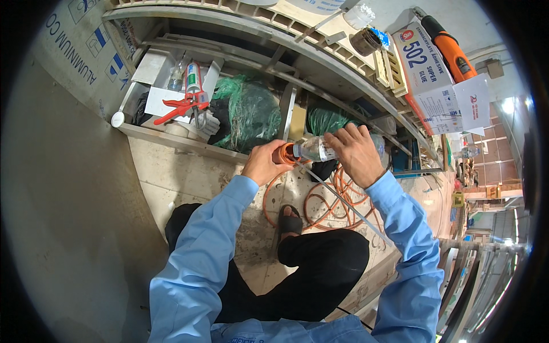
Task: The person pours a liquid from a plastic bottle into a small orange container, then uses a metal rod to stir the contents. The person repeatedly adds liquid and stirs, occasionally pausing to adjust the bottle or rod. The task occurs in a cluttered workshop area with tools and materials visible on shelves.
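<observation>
My left hand [265, 164] is closed round a small orange cup-like piece [285, 154] with a dark opening. Fingers wrapped over its top, my right hand [357, 153] grips a clear plastic bottle [314, 149] lying almost level. The bottle's narrow end meets the orange piece; whether it is inserted or only touching, I cannot tell. A thin pale strip [349, 204] slants from beside the orange piece to under my right forearm; what holds its upper end is hidden.
Ahead stands a metal rack [183, 144] with a red caulking gun [186, 103] and a green plastic-wrapped bundle [251, 111]. A coiled orange hose [317, 211] lies on the floor near my sandalled foot [290, 221]. At upper right, an orange-and-black tool [452, 51] rests on a cardboard box [426, 74].
</observation>
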A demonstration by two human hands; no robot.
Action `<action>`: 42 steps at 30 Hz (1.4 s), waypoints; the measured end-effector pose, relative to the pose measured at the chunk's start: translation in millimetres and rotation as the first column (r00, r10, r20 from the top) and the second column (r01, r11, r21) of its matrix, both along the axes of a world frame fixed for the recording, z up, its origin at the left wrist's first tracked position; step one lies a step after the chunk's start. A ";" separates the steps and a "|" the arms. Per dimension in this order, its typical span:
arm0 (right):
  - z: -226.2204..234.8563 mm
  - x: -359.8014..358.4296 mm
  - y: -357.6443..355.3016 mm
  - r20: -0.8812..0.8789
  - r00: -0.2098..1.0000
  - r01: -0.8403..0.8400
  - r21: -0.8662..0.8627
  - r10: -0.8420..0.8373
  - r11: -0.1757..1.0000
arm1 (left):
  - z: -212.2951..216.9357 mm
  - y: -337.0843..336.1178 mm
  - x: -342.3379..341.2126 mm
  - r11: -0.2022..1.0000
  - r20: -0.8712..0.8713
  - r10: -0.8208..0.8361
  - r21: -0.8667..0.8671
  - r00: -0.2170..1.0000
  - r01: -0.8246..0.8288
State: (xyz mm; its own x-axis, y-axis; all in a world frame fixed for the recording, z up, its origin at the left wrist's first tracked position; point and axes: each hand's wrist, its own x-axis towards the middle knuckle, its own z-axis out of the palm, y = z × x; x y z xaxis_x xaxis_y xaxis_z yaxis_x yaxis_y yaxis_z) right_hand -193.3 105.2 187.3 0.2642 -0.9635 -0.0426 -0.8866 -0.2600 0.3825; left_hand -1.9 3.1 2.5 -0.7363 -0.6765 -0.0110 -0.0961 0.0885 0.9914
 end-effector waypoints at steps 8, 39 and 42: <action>2.4 5.2 -3.2 -0.032 0.999 0.009 0.085 -0.006 0.996 | -5.4 1.2 -1.5 1.000 0.012 -0.007 -0.012 1.000 0.007; 2.9 11.7 -5.5 -0.063 0.998 0.017 0.087 -0.012 0.996 | -2.8 0.1 2.9 0.998 0.001 0.015 -0.066 1.000 -0.015; -3.5 6.0 0.0 -0.045 0.998 0.035 0.049 -0.033 0.998 | -5.6 0.1 2.7 0.999 0.002 0.013 -0.053 1.000 -0.013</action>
State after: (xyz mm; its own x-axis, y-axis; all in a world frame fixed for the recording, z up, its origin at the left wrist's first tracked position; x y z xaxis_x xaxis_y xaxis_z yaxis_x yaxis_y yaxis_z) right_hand -187.3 105.2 183.8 0.2284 -0.9682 -0.1015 -0.8779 -0.2500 0.4084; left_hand 0.7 3.2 -3.1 -0.7274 -0.6859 0.0231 -0.0999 0.1391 0.9852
